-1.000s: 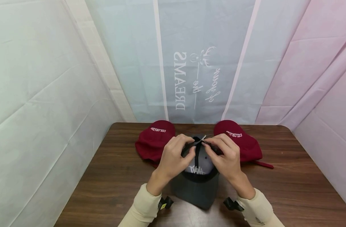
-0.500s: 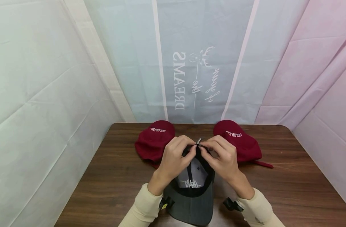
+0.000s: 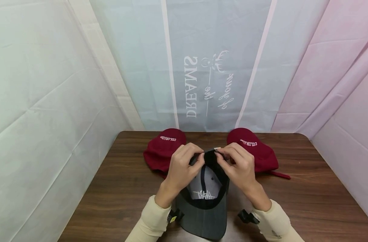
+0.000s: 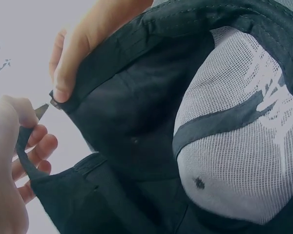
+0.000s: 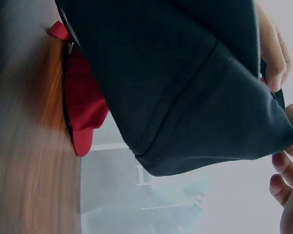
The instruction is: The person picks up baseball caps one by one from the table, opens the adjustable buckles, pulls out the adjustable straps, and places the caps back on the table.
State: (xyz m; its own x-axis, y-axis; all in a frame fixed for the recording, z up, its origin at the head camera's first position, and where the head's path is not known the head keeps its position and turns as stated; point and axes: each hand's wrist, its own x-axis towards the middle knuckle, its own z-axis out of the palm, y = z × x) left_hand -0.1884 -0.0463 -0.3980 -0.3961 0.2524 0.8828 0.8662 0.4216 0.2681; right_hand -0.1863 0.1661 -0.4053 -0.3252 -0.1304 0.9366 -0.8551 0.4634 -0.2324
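Note:
A dark grey cap hangs between the two hands, its inside showing and its brim toward the front. The left hand pinches the left side of its back edge. On the other side the right hand pinches the band beside a small metal buckle. In the left wrist view fingers hold a loose strap close to the buckle, with a gap between them. The right wrist view shows the outside of the cap, partly hiding the fingers.
Two red caps stand near the back edge of the wooden table, one at left and one at right, its strap trailing right. A printed cloth hangs behind; pale cloth walls flank the table.
The grey cap has moved down toward the front since a second ago. The hands came together at the buckle, then moved slightly apart; the buckle has shifted right and lies flatter. The red caps stayed put.

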